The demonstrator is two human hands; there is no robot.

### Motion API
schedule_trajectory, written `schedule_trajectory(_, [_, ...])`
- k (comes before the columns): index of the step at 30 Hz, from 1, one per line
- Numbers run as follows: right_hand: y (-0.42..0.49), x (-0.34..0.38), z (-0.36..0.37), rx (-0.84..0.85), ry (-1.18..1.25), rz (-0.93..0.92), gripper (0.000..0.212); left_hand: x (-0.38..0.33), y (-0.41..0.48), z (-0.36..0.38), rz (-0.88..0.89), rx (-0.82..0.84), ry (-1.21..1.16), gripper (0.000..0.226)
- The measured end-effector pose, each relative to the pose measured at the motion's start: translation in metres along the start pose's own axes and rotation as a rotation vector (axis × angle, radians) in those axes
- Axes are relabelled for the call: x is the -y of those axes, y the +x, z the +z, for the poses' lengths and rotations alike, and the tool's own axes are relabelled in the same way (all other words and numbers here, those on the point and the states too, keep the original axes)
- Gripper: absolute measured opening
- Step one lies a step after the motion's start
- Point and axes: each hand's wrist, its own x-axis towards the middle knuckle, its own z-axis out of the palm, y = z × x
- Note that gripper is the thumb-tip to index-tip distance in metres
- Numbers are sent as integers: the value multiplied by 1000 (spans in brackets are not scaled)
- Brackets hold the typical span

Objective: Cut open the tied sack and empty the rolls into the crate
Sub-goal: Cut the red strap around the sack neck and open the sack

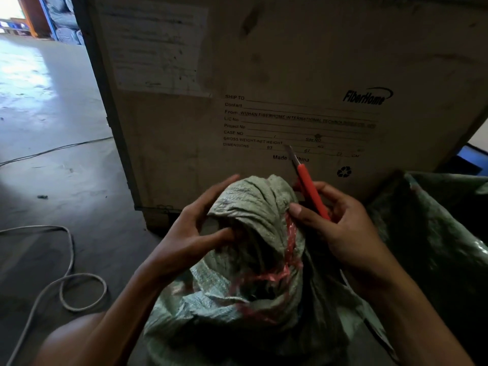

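A grey-green woven sack (237,299) stands in front of me, its neck bunched into a twisted knot (253,196) and bound with red plastic string (289,244). My left hand (192,233) grips the left side of the knot, thumb pressed into the folds. My right hand (340,228) holds a red utility knife (310,188) with the blade pointing up and away, its thumb touching the knot beside the string. The sack's contents are hidden.
A tall plywood crate (290,75) with printed shipping text stands right behind the sack. Another dark green sack (435,233) lies at the right. A grey cable (66,260) loops on the concrete floor at the left. Blue shelving (47,17) is far back left.
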Motion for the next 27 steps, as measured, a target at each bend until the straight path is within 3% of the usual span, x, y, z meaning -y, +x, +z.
schedule_trajectory(3, [2,-6,1,-53,-36,-26,34,0,-4,6,-11,-51,61,54])
schedule_trajectory(5, [3,-12,5,-95,-101,-50,34,0,-5,12,-34,-116,51,55])
schedule_trajectory(8, [5,-22,10,-246,-426,-164,30,-5,-4,20,-111,-176,8,45])
schedule_trajectory(12, [4,-25,20,-382,-546,-260,35,-11,-1,27,-366,-298,-117,53])
schedule_trajectory(17, [-2,-23,27,-212,-539,-247,46,-14,2,26,-555,-313,-308,40])
schedule_trajectory(27, [3,-24,25,-260,-589,-322,42,-17,1,19,-646,-217,-560,35])
